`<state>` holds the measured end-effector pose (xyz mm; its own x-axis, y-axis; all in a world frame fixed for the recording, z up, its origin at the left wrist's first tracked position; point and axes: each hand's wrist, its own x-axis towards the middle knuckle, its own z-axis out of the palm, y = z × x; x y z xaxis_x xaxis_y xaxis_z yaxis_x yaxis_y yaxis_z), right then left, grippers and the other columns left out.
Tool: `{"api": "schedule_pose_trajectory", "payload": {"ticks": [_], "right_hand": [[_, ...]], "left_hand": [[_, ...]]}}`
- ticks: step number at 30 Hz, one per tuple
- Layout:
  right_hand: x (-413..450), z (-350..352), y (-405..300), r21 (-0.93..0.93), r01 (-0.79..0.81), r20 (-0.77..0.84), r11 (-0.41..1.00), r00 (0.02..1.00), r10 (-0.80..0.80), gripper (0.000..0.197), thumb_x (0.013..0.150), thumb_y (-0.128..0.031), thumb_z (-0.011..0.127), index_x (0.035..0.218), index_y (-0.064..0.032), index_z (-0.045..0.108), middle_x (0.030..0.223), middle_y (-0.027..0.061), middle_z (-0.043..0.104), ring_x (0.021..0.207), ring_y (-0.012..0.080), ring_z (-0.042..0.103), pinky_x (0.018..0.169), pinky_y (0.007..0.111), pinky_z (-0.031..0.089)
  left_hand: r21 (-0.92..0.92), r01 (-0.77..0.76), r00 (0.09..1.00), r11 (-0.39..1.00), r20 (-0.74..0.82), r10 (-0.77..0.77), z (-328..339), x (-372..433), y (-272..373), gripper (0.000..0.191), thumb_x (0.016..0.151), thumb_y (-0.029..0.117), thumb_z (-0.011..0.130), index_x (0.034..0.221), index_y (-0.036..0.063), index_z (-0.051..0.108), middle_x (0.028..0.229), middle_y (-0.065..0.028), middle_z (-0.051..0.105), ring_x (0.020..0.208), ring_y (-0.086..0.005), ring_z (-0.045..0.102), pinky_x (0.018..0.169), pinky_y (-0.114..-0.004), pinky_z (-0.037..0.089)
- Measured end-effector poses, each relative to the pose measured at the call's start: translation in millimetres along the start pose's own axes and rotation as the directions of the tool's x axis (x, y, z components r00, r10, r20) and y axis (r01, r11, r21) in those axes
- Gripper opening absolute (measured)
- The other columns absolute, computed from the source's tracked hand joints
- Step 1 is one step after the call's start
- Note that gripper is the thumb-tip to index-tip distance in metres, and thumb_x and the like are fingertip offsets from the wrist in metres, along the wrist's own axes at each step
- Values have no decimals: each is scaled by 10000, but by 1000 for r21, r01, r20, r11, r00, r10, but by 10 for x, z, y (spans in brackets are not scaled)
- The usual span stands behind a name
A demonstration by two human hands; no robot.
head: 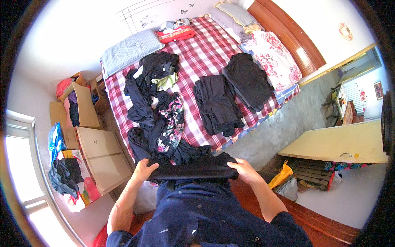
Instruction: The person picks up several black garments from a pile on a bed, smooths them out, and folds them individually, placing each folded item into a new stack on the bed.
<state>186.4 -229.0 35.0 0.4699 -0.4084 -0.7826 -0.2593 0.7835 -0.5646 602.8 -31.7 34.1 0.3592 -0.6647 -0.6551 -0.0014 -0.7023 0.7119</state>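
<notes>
Between my two hands a folded black garment (193,168) is stretched sideways, close to my waist. My left hand (144,170) grips its left end with the thumb on top. At its right end, my right hand (243,170) pinches the cloth. Just beyond lies a loose heap of dark clothes (140,106) on the bed, including a black floral garment (171,123) and a light green cloth (166,81). Right of the heap are two piles of folded dark clothes, a nearer stack (217,105) and a farther stack (248,81), partly touching.
The bed has a red-and-white checked sheet (203,43). A blue-grey pillow (132,52), a red folded cloth (176,34) and a floral bundle (276,60) lie along its edges. Cardboard boxes (81,106) and a cabinet (103,157) stand left. A yellow door (333,142) is at right.
</notes>
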Motion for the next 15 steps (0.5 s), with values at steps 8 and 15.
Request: {"api": "schedule_pose_trajectory", "payload": {"ticks": [8, 15], "right_hand": [[-199, 380, -458, 246, 209, -111, 947, 976, -187, 787, 851, -78, 754, 1511, 2, 333, 1382, 150, 560, 1193, 242, 597, 1028, 354, 470], [-367, 353, -343, -636, 216, 342, 741, 940, 20, 656, 822, -196, 772, 1412, -39, 532, 1469, 131, 515, 1380, 236, 439, 1162, 356, 312]], "left_hand": [[-8, -182, 968, 983, 172, 181, -142, -75, 830, 305, 910, 150, 712, 1178, 6, 689, 1077, -49, 703, 999, -108, 608, 912, -271, 481], [555, -494, 829, 669, 533, 169, -160, -185, 417, 647, 653, 333, 894, 1212, 101, 665, 1169, -251, 563, 1141, -407, 567, 1019, -433, 451]]}}
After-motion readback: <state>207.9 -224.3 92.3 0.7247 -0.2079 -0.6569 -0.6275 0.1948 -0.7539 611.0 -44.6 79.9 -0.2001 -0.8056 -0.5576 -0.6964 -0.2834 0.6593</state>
